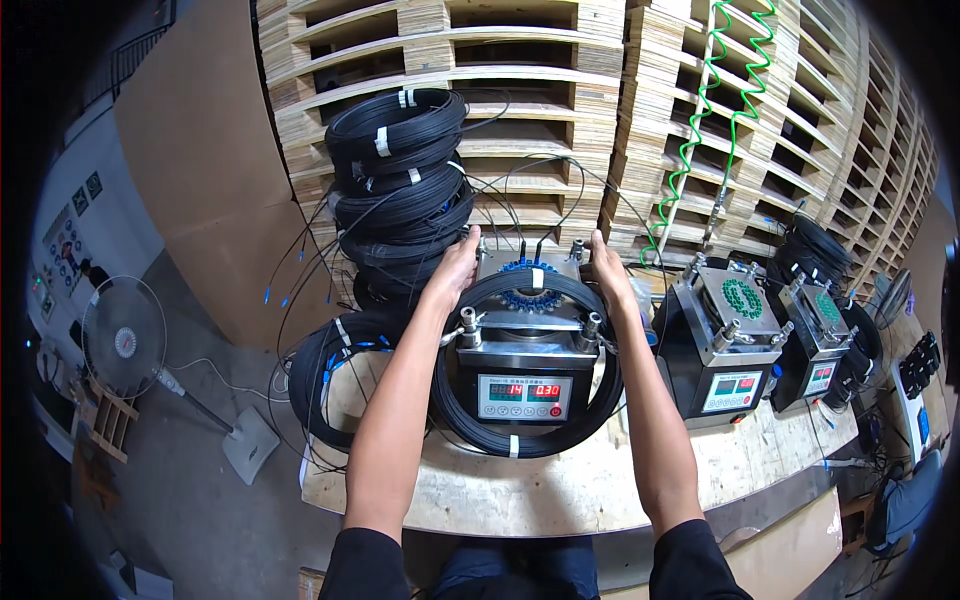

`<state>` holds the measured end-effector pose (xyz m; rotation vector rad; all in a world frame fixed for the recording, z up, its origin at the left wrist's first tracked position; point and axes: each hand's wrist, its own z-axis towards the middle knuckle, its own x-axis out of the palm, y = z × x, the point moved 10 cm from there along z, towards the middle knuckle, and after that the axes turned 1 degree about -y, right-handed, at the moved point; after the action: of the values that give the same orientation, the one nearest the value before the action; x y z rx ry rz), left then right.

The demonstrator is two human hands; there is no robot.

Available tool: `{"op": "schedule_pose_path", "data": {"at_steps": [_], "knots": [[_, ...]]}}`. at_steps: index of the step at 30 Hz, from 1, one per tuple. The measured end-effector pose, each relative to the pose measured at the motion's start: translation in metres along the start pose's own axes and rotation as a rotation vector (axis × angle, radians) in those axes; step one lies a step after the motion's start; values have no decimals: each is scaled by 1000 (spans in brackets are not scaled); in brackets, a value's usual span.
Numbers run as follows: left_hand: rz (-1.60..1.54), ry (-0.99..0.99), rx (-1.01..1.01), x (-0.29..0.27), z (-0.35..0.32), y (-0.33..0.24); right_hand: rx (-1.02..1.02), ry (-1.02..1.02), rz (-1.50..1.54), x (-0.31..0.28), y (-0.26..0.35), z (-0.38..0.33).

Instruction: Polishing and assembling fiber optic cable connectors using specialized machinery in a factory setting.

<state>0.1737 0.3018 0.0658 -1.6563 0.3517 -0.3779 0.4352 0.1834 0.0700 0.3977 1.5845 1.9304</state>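
1. Because the black cable coil is looping around the winding machine between my hands, I am reaching to its far side.
2. My left hand is curling partly closed over the coil's far left rim.
3. My right hand is doing likewise on the far right rim.
4. Finished coils are standing stacked just beyond my left hand, at the back of the counter.

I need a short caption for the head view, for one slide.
Both hands, left hand and right hand, grip a black cable coil looped around a bench machine beside stacked coils.
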Motion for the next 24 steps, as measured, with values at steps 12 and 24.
{"op": "schedule_pose_path", "data": {"at_steps": [12,24], "knots": [[105,-29,24,-3,-8,-7,-74,-20,-160,2,25,-9],[57,-51,67,-5,-1,-6,-161,-40,-126,5,15,0]]}}
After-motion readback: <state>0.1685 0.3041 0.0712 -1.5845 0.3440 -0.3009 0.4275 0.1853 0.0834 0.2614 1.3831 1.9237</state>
